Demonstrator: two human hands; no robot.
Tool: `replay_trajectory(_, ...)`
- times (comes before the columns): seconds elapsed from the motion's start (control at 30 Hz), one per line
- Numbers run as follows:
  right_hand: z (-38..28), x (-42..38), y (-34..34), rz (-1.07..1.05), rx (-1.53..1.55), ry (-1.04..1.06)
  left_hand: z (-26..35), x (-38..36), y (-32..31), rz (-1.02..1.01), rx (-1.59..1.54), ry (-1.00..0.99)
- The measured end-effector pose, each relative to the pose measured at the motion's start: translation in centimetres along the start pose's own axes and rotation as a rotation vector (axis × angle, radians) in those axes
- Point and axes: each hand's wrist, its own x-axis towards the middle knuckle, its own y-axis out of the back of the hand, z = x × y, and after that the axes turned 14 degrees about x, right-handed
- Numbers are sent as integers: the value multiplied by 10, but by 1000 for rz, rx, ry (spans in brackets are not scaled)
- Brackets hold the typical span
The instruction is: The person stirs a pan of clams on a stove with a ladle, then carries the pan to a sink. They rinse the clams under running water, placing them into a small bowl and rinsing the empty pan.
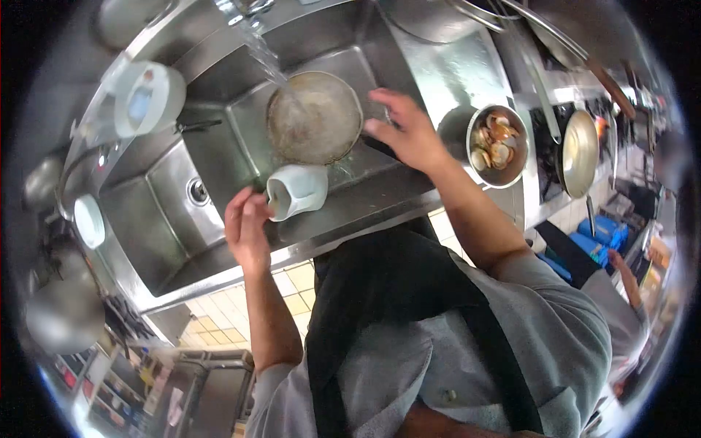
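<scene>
Water from the faucet [252, 44] pours into a round pan [314, 117] in the steel sink. My right hand [409, 131] hovers at the pan's right side, thumb and fingers apart, slightly blurred. A dark handle-like piece [380, 150] shows partly beneath it. In front of the pan, a white container [310, 191] lies tipped on its side, its mouth facing left. My left hand [248, 226] is right at the container's mouth, its fingers spread and holding nothing visible.
A second basin [161, 219] with a drain is on the left. White tubs [150, 98] stand on the sink's far-left edge. At right sits a metal bowl of clams [498, 146], beside a frying pan [580, 155] on the stove. Another person's arm [626, 279] shows at far right.
</scene>
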Motion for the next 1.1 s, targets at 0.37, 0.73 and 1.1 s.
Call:
replay_trajectory(0.37, 189, 93, -173, -434, -688, -240, -104, -51, 44, 495, 914, -277)
replay_trajectory(0.73, 242, 120, -151, -389, -521, -234, -100, -50, 49, 496, 932, -267)
replay_trajectory(1.1, 20, 290, -89, -59, 389, 105, -99, -50, 47, 521, 865, -239)
